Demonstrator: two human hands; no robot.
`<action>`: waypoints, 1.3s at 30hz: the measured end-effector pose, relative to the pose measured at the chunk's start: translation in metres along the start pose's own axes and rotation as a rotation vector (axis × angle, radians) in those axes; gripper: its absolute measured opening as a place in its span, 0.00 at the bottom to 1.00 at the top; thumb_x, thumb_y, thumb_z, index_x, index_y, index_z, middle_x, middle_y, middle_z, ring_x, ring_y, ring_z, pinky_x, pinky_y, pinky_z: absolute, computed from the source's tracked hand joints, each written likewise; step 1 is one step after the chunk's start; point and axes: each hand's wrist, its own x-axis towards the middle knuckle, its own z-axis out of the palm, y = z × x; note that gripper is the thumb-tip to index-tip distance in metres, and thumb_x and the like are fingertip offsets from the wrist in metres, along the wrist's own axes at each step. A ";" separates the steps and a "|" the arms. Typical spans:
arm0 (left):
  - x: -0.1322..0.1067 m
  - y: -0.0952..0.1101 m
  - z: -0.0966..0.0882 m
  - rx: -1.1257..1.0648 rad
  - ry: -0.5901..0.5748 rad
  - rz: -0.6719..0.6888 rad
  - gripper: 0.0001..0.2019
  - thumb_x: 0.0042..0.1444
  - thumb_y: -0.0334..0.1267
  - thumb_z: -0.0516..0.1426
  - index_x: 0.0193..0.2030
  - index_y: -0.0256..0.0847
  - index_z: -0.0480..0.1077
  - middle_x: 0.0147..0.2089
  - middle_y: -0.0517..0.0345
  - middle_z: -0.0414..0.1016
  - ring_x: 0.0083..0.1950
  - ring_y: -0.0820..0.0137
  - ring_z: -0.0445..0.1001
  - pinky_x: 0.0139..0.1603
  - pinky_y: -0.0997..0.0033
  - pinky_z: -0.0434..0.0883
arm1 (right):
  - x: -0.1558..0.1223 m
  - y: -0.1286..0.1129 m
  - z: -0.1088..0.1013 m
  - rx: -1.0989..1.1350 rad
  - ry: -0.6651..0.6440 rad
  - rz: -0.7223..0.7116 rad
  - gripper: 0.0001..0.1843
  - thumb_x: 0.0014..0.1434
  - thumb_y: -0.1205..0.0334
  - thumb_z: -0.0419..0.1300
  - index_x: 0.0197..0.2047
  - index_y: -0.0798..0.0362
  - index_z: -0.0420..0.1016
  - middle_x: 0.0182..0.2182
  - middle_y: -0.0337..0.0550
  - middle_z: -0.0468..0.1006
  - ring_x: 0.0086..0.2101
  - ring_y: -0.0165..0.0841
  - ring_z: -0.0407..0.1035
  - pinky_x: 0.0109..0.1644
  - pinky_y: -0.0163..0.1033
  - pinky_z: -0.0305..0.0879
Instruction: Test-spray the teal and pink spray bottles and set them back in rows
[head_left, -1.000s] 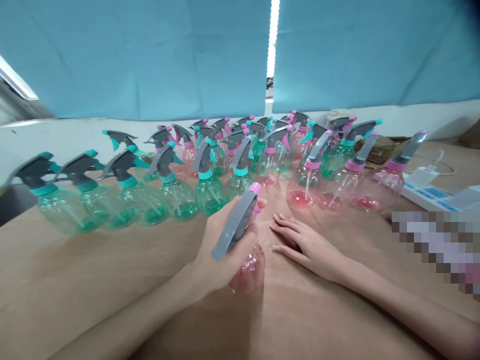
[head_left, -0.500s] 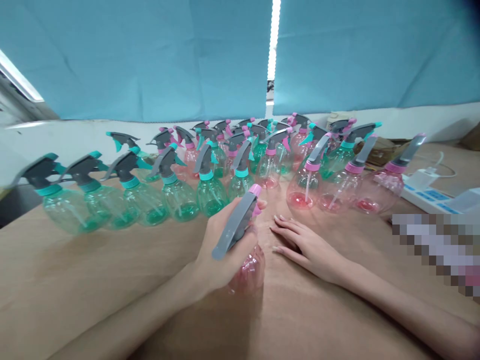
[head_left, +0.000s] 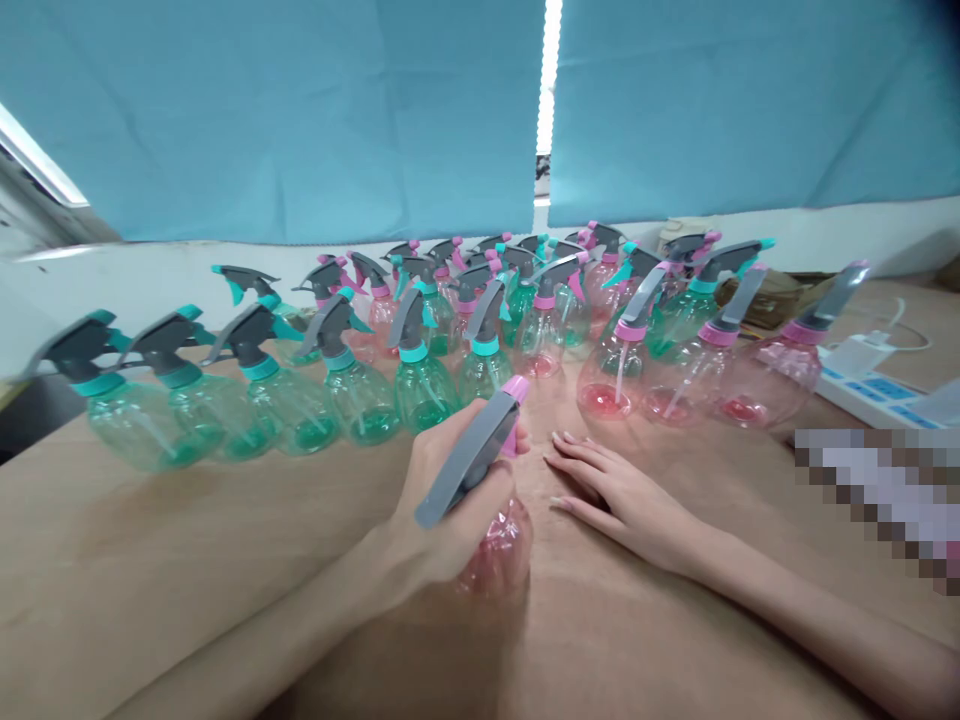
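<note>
The left hand (head_left: 442, 500) clasps one pink spray bottle (head_left: 499, 545) standing on the worktop (head_left: 187, 560), the right hand (head_left: 622, 495) lies flat and empty just beside it, six green bottles (head_left: 352, 395) stand ahead-left, three pink bottles (head_left: 690, 385) ahead-right (more crowd behind, uncountable), and bare room lies nearer the person.

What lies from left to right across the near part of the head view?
Row of green transparent plastic spray bottles, left hand gripping a pink transparent plastic spray bottle, right hand, white plastic power strip.
</note>
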 end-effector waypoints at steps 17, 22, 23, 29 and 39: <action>0.001 -0.009 0.009 0.014 0.073 -0.087 0.16 0.62 0.39 0.54 0.57 0.48 0.67 0.42 0.60 0.77 0.38 0.68 0.74 0.44 0.66 0.72 | -0.003 -0.049 -0.024 0.336 0.055 -0.128 0.39 0.60 0.41 0.61 0.67 0.49 0.55 0.63 0.51 0.68 0.60 0.46 0.65 0.62 0.53 0.64; 0.001 -0.006 0.015 -0.043 0.087 -0.092 0.14 0.63 0.40 0.56 0.56 0.48 0.67 0.51 0.59 0.77 0.51 0.66 0.76 0.49 0.67 0.73 | 0.005 -0.078 -0.029 0.449 0.105 -0.140 0.39 0.56 0.42 0.66 0.64 0.48 0.58 0.60 0.49 0.71 0.55 0.46 0.69 0.58 0.52 0.68; 0.001 -0.006 0.016 -0.054 0.095 -0.094 0.13 0.63 0.40 0.56 0.55 0.48 0.68 0.53 0.59 0.77 0.52 0.66 0.76 0.50 0.67 0.73 | 0.007 -0.081 -0.029 0.484 0.114 -0.121 0.39 0.56 0.43 0.67 0.64 0.48 0.58 0.58 0.48 0.72 0.54 0.45 0.70 0.57 0.52 0.69; 0.005 -0.002 0.029 -0.119 0.067 -0.103 0.14 0.64 0.43 0.56 0.56 0.48 0.68 0.51 0.56 0.78 0.52 0.62 0.76 0.52 0.60 0.74 | 0.013 -0.092 -0.032 0.526 0.194 -0.063 0.33 0.55 0.47 0.68 0.59 0.47 0.63 0.52 0.46 0.76 0.51 0.46 0.72 0.54 0.54 0.71; 0.010 -0.008 0.036 -0.085 -0.054 -0.098 0.32 0.59 0.46 0.59 0.68 0.48 0.53 0.67 0.51 0.63 0.66 0.58 0.64 0.65 0.53 0.64 | 0.020 -0.040 -0.032 0.379 0.309 0.055 0.36 0.53 0.54 0.69 0.60 0.53 0.60 0.55 0.56 0.73 0.53 0.47 0.71 0.53 0.54 0.70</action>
